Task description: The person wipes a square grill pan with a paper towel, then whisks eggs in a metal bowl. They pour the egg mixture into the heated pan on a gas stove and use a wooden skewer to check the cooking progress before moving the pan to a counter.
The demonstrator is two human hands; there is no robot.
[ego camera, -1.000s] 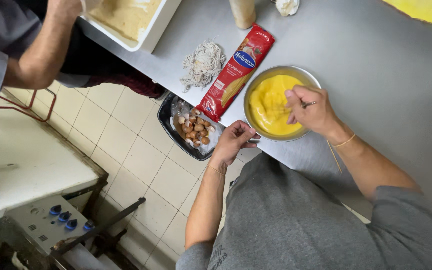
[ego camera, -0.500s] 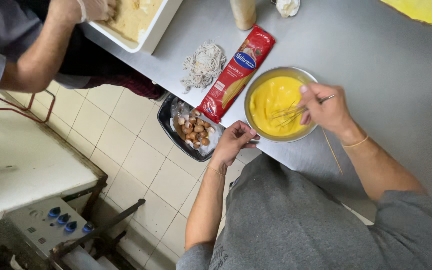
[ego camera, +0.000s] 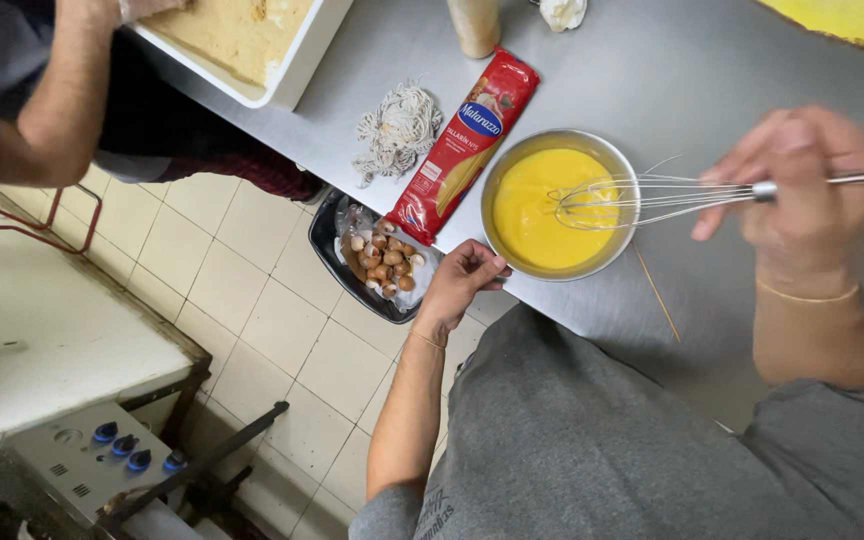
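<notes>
Head view shows my right hand (ego camera: 802, 195) clenched around a wire whisk (ego camera: 642, 198) at three o'clock of the steel bowl (ego camera: 559, 203) of yellow batter, my left hand (ego camera: 462, 280) gripping its seven o'clock rim.

Single view, head-worn, looking steeply down from above the torso. Faces the steel desk (ego camera: 712, 90) edge and the tiled floor (ego camera: 252, 300) beside it. Close range: bowl (ego camera: 497, 225) near centre frame, hands at arm's length, own grey shirt filling the bottom. Another person's arm (ego camera: 62, 110) enters top left. No second view to overlap.
</notes>
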